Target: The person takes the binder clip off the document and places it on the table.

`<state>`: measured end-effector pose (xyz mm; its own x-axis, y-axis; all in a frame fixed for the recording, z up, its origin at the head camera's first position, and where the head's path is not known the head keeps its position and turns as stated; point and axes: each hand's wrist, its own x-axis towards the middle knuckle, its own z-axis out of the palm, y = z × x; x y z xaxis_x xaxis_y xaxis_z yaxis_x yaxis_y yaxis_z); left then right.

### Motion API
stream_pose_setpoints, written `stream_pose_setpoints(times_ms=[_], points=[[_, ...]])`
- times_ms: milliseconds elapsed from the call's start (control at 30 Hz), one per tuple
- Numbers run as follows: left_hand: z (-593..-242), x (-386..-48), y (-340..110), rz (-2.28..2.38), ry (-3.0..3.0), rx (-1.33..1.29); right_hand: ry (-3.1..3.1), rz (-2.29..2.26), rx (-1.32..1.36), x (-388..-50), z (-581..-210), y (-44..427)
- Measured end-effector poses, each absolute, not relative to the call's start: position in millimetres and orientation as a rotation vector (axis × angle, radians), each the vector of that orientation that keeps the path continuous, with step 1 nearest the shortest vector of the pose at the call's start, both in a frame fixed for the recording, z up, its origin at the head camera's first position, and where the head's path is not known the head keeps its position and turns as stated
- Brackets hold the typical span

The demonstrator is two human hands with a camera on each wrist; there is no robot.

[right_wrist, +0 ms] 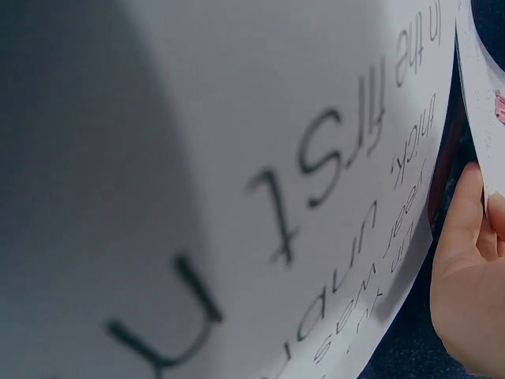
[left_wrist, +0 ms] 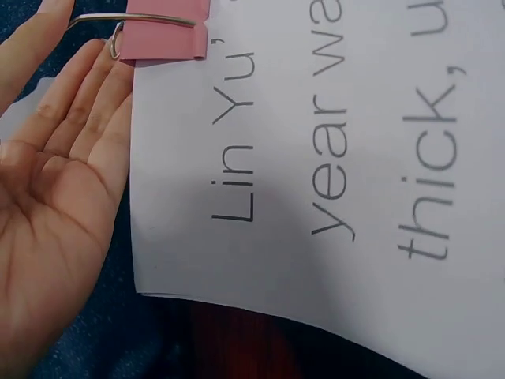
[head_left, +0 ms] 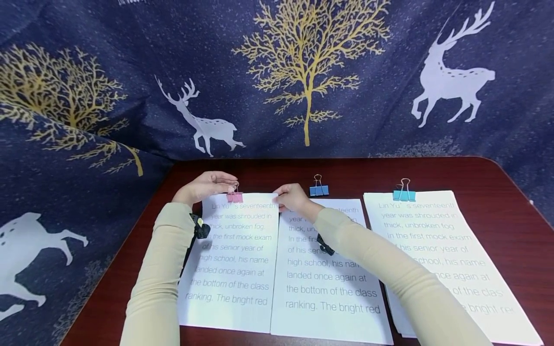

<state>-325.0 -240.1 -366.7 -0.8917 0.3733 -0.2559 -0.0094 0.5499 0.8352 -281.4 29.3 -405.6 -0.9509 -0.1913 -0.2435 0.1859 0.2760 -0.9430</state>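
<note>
At the top edge of the left paper stack [head_left: 235, 266] sits a pink binder clip [head_left: 235, 197]. My left hand [head_left: 205, 186] pinches the clip's wire handles between thumb and fingers; in the left wrist view the pink clip [left_wrist: 167, 31] bites the paper's edge. My right hand [head_left: 294, 198] pinches the upper right corner of that same stack. In the right wrist view the hand [right_wrist: 471, 276] appears at the right edge, thumb and finger at the paper's corner. The middle paper stack [head_left: 324, 283] lies directly alongside, partly under my right forearm.
A blue binder clip [head_left: 319, 190] stands just above the middle stack, its contact with the paper unclear. On the right, another paper stack [head_left: 459, 262] carries a teal binder clip [head_left: 404, 195]. All lie on a dark red table [head_left: 476, 180], with a patterned cloth [head_left: 346, 129] behind.
</note>
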Motion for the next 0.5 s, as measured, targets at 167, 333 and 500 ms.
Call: stream_pose_setpoints(times_ms=[167, 333, 500], points=[[-368.9, -324.0, -241.6, 1.29, 2.388, 0.256, 2.254, -1.691, -0.022, -280.2, -406.6, 28.5], [-367.8, -323.6, -242.0, 1.307, 2.393, 0.298, 2.249, -1.697, -0.01, -280.0, -405.7, 28.4], [-366.2, -324.4, -243.7, 1.332, 2.409, 0.346, 2.245, -1.699, -0.007, -280.4, -404.8, 27.9]])
